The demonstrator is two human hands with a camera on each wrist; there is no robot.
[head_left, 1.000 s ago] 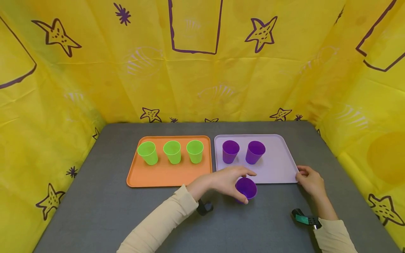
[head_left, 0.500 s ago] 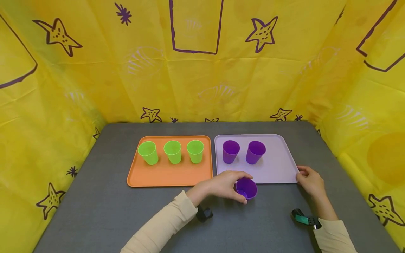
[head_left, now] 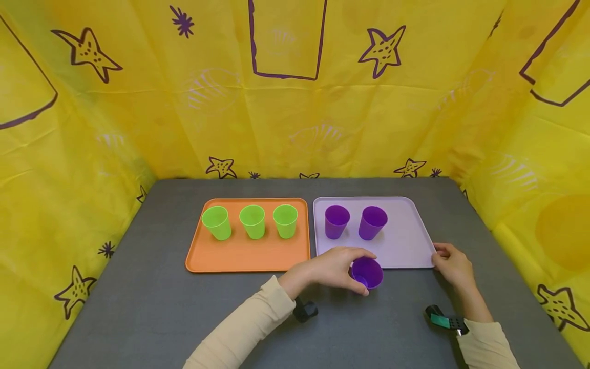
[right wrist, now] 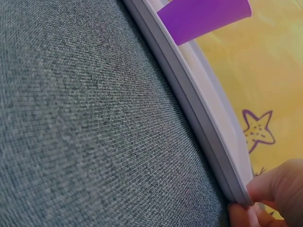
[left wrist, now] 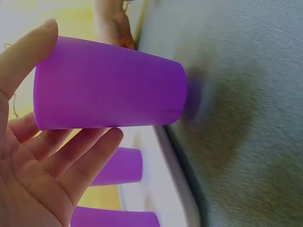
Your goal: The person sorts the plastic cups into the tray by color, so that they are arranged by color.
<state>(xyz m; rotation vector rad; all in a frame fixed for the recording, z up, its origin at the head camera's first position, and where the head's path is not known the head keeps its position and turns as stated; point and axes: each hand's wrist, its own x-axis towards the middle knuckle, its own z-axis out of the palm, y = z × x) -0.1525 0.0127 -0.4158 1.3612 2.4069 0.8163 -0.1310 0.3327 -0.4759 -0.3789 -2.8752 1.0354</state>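
Observation:
My left hand (head_left: 338, 269) holds a purple cup (head_left: 367, 273) by its sides, in front of the lilac tray's (head_left: 410, 241) near edge. In the left wrist view the cup (left wrist: 111, 85) is gripped near its rim, thumb on one side and fingers on the other. Its base is close to the grey table, with a shadow beside it; whether they touch I cannot tell. At the tray's near right corner my right hand (head_left: 454, 266) pinches the rim between thumb and fingers. Two more purple cups, one at left (head_left: 337, 223) and one beside it (head_left: 372, 224), stand upright on that tray.
Left of the lilac tray lies an orange tray (head_left: 249, 256) bearing three upright green cups, a left one (head_left: 217, 225), a middle one (head_left: 252, 224) and a right one (head_left: 285, 223). A yellow patterned cloth (head_left: 286, 118) encloses the grey table (head_left: 138, 318) at back and sides.
My left hand has closed round the purple cup and shifted slightly to the right with it. The right hand stays at the tray corner.

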